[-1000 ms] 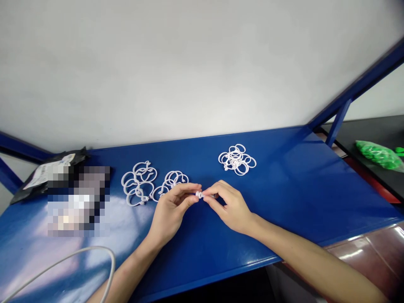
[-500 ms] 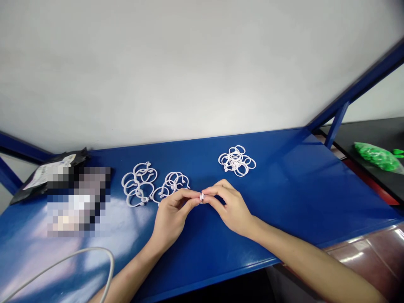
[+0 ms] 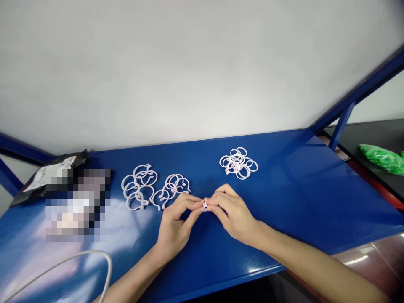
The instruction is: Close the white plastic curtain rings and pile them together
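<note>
Both hands pinch one small white ring above the blue surface (image 3: 284,198).

The left hand (image 3: 175,225) and right hand (image 3: 235,214) meet fingertip to fingertip, each grip narrow and closed on the ring (image 3: 205,205), which is largely hidden between them. Such a piece is best worked with light, even pressure from both sides. The left pile (image 3: 148,189) lies near; the far pile (image 3: 238,163) lies apart.

Bright, even light from overhead leaves soft white glare on the glossy blue tabletop (image 3: 299,189) at lower left. Shadows are faint. The frame's edges bow with wide-angle distortion, and a pixelated block (image 3: 75,204) masks the left side.
</note>
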The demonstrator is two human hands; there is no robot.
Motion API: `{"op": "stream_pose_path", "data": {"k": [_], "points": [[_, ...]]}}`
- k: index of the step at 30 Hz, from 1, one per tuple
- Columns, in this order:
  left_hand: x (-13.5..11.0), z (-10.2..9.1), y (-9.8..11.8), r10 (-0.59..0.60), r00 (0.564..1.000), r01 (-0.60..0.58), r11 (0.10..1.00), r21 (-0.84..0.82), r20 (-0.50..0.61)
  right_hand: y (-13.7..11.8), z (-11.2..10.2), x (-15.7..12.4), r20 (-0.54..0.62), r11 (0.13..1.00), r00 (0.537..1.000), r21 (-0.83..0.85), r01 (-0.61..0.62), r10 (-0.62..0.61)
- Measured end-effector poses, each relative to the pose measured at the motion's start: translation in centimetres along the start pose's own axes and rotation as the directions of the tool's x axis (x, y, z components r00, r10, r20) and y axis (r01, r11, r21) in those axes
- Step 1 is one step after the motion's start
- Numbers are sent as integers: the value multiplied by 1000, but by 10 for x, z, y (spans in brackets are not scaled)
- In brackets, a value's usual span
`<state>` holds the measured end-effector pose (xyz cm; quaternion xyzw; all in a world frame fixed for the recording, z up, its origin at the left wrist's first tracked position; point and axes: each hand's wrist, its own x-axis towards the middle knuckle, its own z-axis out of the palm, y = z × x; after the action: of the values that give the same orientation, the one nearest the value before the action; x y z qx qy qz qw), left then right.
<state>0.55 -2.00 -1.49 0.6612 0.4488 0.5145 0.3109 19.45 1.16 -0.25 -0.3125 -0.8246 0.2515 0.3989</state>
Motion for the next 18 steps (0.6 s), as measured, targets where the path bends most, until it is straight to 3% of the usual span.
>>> {"op": "stream_pose_path", "data": {"k": [7, 12, 15, 18], "points": [[4, -3, -1, 51, 998, -54, 994, 91, 37, 0, 1, 1, 25, 1000, 1000, -12, 1, -1], [12, -9, -7, 150, 981, -182, 934, 308, 124, 10, 2, 2, 56, 994, 997, -94, -52, 57], [15, -18, -12, 166, 974, -226, 783, 580, 156, 20, -5, 7, 6, 981, 999, -190, -30, 31], [15, -26, -16, 136, 982, -185, 555, 811, 131, 35, -18, 16, -149, 939, 988, -343, -21, -32]]}}
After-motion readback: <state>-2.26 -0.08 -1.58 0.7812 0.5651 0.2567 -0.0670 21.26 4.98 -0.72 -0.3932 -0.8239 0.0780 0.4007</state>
